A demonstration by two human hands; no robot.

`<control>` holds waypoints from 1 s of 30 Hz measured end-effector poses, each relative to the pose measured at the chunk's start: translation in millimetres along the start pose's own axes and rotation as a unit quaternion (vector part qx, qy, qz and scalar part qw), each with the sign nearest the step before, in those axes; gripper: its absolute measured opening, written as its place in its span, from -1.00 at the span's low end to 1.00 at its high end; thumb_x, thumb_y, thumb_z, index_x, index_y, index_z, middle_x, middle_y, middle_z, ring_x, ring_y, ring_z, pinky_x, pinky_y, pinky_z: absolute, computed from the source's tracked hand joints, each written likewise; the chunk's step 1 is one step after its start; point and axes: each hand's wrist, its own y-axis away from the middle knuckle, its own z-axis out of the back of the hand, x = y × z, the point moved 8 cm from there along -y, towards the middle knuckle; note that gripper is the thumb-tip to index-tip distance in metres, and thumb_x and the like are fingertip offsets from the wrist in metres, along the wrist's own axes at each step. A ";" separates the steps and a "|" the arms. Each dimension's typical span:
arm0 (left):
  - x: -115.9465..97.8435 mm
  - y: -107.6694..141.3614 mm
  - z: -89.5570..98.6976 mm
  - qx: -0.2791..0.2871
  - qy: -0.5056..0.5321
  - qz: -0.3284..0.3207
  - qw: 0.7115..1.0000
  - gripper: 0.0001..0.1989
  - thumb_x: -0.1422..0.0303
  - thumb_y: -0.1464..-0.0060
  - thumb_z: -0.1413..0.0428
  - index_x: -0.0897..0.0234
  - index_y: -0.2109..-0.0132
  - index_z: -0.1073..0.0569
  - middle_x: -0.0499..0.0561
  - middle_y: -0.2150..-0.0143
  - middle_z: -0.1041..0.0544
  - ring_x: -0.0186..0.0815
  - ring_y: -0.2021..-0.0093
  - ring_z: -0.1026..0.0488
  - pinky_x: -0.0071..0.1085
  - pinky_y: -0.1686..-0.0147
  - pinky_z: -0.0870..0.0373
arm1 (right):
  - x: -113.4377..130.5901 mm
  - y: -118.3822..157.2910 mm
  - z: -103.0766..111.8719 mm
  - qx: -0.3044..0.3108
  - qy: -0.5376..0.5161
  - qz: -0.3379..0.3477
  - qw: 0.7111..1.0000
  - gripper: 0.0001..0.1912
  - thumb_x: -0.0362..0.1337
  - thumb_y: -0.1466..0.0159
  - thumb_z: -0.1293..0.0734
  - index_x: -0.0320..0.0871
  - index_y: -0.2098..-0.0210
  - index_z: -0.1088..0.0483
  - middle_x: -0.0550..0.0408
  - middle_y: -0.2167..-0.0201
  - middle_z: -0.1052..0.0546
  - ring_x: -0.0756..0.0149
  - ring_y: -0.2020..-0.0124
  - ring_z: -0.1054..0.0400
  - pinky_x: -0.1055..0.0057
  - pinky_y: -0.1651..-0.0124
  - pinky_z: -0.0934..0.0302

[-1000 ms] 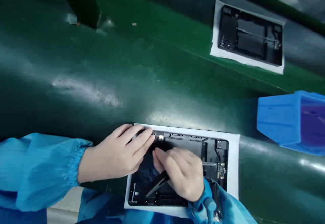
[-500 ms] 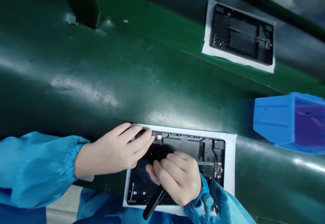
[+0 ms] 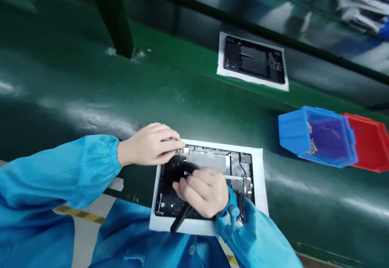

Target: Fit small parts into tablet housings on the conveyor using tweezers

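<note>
Since 1 second ago, the black tool [image 3: 180, 219] has shifted, its end now jutting past the near edge of the black housing [image 3: 209, 161]. At the housing's far-left corner rests the left hand [image 3: 153, 144], fingers slightly bent; I cannot tell whether they pinch anything. Over its middle, the right hand [image 3: 203, 191] has its fingers closed around the tool. Under the housing lies a white sheet [image 3: 260, 183]; well to its right, a blue bin [image 3: 293, 132], then a red bin [image 3: 372, 142].

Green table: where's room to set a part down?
Bare: table between near device and far device; between post and left sleeve; near side of blue bin.
Crowded: near device, left hand at one corner, right hand over its middle; around blue bin and red bin.
</note>
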 end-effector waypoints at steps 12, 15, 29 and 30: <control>-19.0 -62.0 -32.2 0.138 -0.091 0.055 0.985 -0.81 0.37 -0.28 0.14 0.31 0.23 -0.33 0.05 0.28 -0.44 -0.26 0.33 -0.43 -0.40 0.40 -0.29 | -13.8 50.8 64.6 0.033 0.122 -0.156 0.980 -0.92 -0.38 -0.22 -0.30 -0.20 0.27 -0.41 0.09 0.51 -0.48 0.36 0.50 -0.34 0.42 0.52 -0.19; -31.2 -59.7 -14.7 0.099 -0.124 0.045 0.986 -0.80 0.38 -0.30 0.20 0.33 0.22 -0.28 -0.02 0.41 -0.39 -0.34 0.47 -0.37 -0.45 0.51 -0.22 | -75.6 118.1 107.1 -0.101 0.126 -0.387 0.908 -0.54 -0.27 -0.14 -0.38 -0.15 -0.02 -0.29 -0.15 0.05 -0.43 0.07 0.03 -0.34 0.28 0.24 -0.33; -87.2 -55.4 47.2 -0.095 -0.256 0.071 0.959 -0.57 0.56 -0.14 0.04 0.27 -0.16 -0.28 0.18 0.06 -0.46 -0.16 0.07 -0.42 -0.19 0.11 -0.38 | -124.9 214.3 104.0 -0.068 -0.279 -0.653 0.701 -0.60 0.01 -0.08 -0.39 -0.23 0.30 -0.49 -0.08 0.32 -0.61 -0.04 0.25 -0.49 0.14 0.17 -0.38; -105.4 -42.7 43.5 -0.101 -0.232 0.057 0.966 -0.58 0.54 -0.13 0.04 0.26 -0.14 -0.32 0.18 0.03 -0.46 -0.14 0.04 -0.41 -0.15 0.08 -0.37 | -129.9 214.8 107.3 -0.081 -0.300 -0.655 0.689 -0.59 0.00 -0.06 -0.41 -0.23 0.29 -0.50 -0.08 0.32 -0.61 -0.04 0.24 -0.49 0.15 0.17 -0.39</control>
